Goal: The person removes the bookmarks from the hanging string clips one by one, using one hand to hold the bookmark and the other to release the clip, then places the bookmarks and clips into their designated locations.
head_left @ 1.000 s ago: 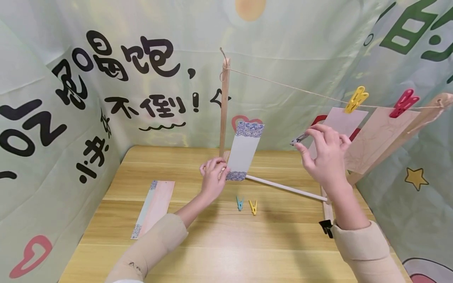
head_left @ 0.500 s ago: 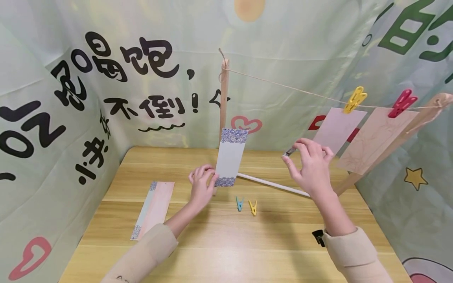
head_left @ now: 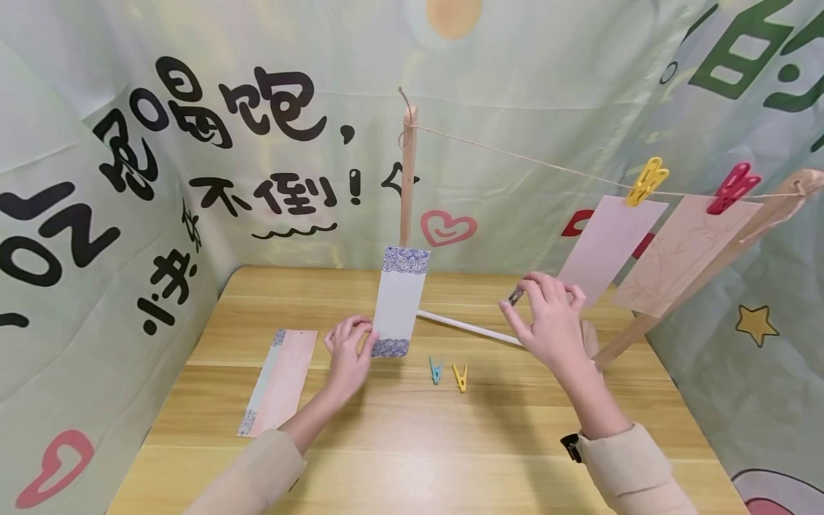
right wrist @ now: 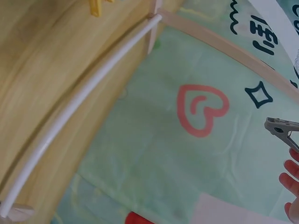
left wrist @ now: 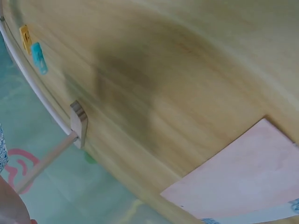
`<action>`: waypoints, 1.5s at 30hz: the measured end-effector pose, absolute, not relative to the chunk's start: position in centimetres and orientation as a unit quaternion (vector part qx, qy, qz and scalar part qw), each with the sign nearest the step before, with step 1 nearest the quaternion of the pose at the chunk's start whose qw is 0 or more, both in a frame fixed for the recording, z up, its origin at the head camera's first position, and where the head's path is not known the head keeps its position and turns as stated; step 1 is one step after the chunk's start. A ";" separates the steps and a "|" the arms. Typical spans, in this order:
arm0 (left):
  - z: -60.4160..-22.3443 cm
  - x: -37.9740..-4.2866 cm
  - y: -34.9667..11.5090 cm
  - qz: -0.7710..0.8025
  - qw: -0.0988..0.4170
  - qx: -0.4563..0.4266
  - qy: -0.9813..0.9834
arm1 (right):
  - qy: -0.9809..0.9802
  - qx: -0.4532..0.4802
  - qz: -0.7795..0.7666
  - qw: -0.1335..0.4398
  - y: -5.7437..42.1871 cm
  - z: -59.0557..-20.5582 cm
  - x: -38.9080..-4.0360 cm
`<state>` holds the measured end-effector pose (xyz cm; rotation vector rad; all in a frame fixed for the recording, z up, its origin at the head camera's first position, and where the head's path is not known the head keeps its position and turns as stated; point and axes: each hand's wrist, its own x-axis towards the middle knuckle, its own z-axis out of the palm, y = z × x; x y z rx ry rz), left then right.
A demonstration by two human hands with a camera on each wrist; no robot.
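My left hand (head_left: 350, 356) pinches a white card with blue patterned ends (head_left: 400, 300) by its lower left edge, upright above the table. My right hand (head_left: 548, 325) pinches a grey clothespin (right wrist: 281, 129) between thumb and fingers, to the right of the card and apart from it. A string (head_left: 515, 154) runs between two wooden posts. On it, a yellow clothespin (head_left: 647, 182) holds a pale pink card (head_left: 611, 243), and a red clothespin (head_left: 734, 188) holds a peach card (head_left: 685, 257).
Two overlapping cards, the pink one (head_left: 290, 379) on top, lie on the table at left. A blue clothespin (head_left: 435, 370) and a yellow one (head_left: 460, 379) lie mid-table. The left post (head_left: 408, 179) and a white rod (head_left: 470, 327) stand behind my hands; printed cloth surrounds the table.
My left hand has brought the white card down and to the left, nearer me. My right hand has also moved down and left with the grey clothespin.
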<state>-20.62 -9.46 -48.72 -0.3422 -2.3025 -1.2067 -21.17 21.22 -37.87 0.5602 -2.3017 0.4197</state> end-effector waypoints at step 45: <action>-54.9 -15.3 -17.3 -0.439 0.278 0.003 -0.855 | -0.965 0.131 0.146 0.176 21.3 -46.8 -20.6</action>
